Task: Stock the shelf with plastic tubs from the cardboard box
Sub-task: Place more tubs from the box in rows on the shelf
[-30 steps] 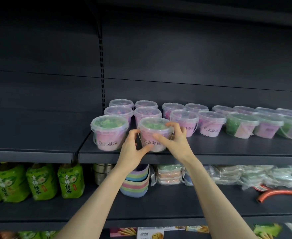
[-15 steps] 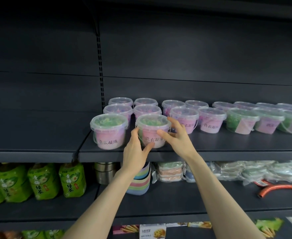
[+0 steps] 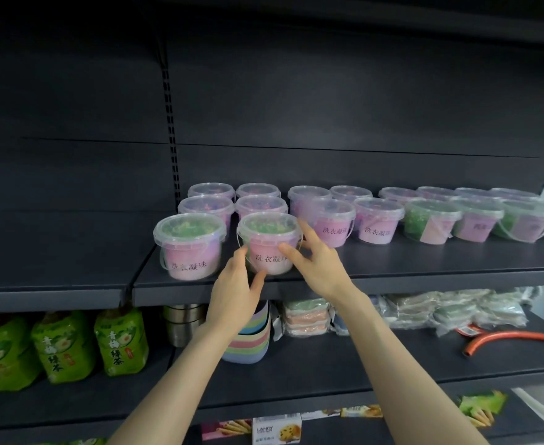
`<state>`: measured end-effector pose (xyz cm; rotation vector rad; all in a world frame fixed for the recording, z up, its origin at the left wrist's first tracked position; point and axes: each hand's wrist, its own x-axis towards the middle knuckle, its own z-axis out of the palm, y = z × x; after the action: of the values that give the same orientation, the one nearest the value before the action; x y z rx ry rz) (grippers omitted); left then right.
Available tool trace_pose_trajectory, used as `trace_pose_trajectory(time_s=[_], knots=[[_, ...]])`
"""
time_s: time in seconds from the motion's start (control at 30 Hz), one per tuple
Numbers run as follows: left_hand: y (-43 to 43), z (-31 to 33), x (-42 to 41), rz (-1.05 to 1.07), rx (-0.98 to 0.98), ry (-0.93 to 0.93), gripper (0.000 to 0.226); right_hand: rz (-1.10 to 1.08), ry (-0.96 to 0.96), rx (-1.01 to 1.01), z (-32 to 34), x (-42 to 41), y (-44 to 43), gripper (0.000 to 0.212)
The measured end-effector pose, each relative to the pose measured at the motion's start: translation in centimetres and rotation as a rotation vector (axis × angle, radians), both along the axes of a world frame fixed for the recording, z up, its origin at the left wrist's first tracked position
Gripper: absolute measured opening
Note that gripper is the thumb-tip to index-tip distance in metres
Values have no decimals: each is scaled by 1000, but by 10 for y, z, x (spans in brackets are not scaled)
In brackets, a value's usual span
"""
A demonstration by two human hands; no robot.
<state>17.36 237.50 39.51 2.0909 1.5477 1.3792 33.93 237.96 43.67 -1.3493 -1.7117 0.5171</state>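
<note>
Entry: tub (image 3: 269,242) stands upright at the front edge of the shelf (image 3: 392,264), second in from the shelf's left end. It is just beside the corner tub (image 3: 188,244), with a narrow gap between them. More tubs (image 3: 376,220) stand in rows behind and to the right, toward the back edge.

Grip: my left hand (image 3: 237,284) curls round the tub's left side, thumb against the lower front under the label. My right hand (image 3: 315,261) has its thumb across the label and its index finger running up the right wall beside the lid rim. Both hands are closed on the tub.

Against the frame half a second ago: the tub keeps the same place next to the corner tub, and both hands keep the same hold. One second ago my right fingers lay over the lid's edge; now they sit at its side. The whole shelf sits a little further left in view.

Lower shelf: green bottles (image 3: 62,345) at left, stacked bowls (image 3: 251,342) behind my left wrist, an orange hose (image 3: 505,340) at right.
</note>
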Motion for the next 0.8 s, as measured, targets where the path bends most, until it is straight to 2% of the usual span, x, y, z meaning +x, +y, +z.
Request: trace_pose_trajectory(time_s=[0.1,0.23,0.4,0.57,0.8], knots=[[-20,3,-1,100,74,142,22,-114,-176,98,-2,12,-18,50],[-54,2,14,99,114,204,11,-171,-203,194,-14,46,-46,22],[-100,-37,72,75,127,239,7,-98,-202,119,-63,117,-83,16],[-147,-119,149,86,-87,218,6,-42,-285,-37,-144,192,-112,17],[-189,-246,216,52,-431,233,7,15,-362,-425,-270,248,-149,18]])
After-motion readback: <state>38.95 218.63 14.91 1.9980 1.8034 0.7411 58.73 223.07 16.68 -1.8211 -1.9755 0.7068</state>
